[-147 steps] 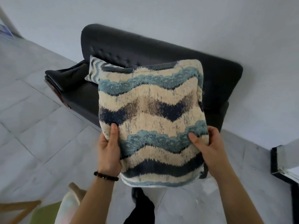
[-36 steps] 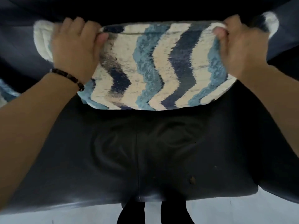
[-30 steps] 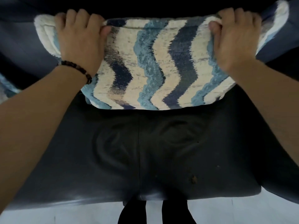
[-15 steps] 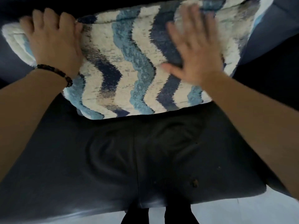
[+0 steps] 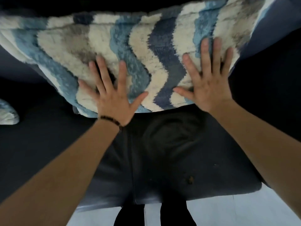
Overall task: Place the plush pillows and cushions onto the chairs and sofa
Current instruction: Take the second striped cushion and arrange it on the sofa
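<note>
Now both hands are lying flat where, a second ago, they were pinching the top corners of the cushion [image 5: 130,51]. The left hand [image 5: 112,97] and the right hand [image 5: 208,82] are resting on its plush front with fingers spread wide, gripping nothing, and the left has come off the upper edge in the last half second to join the right. That change is suggesting that the placing itself is done and only patting and settling is going on.

Relative to the palms, the cushion is lying directly under and beyond them, its wavy face stretching away past the fingertips toward the backrest and out to either side of both wrists. Its lower edge is sitting just behind the heels of the hands on the dark sofa seat [image 5: 162,152]. Far outside the left hand, a corner of another pillow [image 5: 7,113] is showing on the same seat.
</note>
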`<move>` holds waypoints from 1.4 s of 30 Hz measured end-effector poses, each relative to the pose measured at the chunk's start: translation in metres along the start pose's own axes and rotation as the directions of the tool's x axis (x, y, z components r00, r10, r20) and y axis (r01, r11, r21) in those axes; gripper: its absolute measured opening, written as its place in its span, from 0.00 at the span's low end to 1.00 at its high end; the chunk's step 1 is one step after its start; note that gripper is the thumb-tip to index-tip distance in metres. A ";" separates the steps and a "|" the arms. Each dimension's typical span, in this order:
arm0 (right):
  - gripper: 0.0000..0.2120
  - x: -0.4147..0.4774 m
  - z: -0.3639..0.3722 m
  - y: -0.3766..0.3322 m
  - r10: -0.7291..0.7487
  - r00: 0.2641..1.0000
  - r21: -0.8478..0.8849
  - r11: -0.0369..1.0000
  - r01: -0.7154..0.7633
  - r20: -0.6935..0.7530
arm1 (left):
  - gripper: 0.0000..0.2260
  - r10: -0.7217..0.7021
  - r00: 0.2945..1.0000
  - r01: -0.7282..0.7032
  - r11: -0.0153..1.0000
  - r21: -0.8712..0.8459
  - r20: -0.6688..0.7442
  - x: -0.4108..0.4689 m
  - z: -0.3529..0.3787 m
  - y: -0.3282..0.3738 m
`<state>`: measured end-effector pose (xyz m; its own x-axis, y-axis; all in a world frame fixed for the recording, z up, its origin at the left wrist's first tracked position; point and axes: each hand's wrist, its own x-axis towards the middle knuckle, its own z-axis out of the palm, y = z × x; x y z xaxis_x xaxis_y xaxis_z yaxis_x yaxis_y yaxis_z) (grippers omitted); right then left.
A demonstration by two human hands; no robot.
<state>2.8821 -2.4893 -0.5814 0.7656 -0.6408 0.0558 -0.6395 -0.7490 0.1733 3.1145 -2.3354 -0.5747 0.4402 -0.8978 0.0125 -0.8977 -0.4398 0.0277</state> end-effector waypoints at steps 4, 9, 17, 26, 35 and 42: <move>0.42 0.016 0.001 0.017 -0.027 0.998 -0.004 1.000 0.027 0.052 | 0.47 0.002 0.998 -0.006 0.999 0.054 0.067 0.037 0.004 -0.003; 0.32 -0.012 0.005 -0.032 0.165 0.982 0.023 0.986 -0.163 -0.093 | 0.36 -0.068 0.994 0.054 0.987 -0.150 -0.089 -0.015 0.005 -0.015; 0.32 -0.026 0.052 -0.140 -0.461 0.857 -0.102 0.887 0.450 -0.231 | 0.34 -0.783 0.431 0.614 -0.109 -0.782 0.448 -0.045 0.036 -0.020; 0.33 0.017 0.075 -0.050 -0.618 0.775 -0.247 0.778 0.577 -0.133 | 0.27 -0.798 0.441 0.514 -0.150 -0.844 0.410 0.028 0.069 -0.064; 0.38 -0.080 0.041 0.009 -0.017 0.996 -0.022 1.000 0.015 -0.086 | 0.35 -0.678 0.706 0.459 0.217 -0.862 0.205 -0.008 0.020 -0.054; 0.39 0.051 -0.011 -0.029 0.067 0.951 0.078 0.996 -0.046 -0.303 | 0.37 -0.172 0.966 0.178 0.984 0.012 -0.195 0.038 -0.004 -0.039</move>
<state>2.9408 -2.4987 -0.5732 0.7057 -0.6088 0.3624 -0.6775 -0.7296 0.0935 3.1665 -2.3520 -0.5712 0.5835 -0.7866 0.2020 -0.8052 -0.5928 0.0176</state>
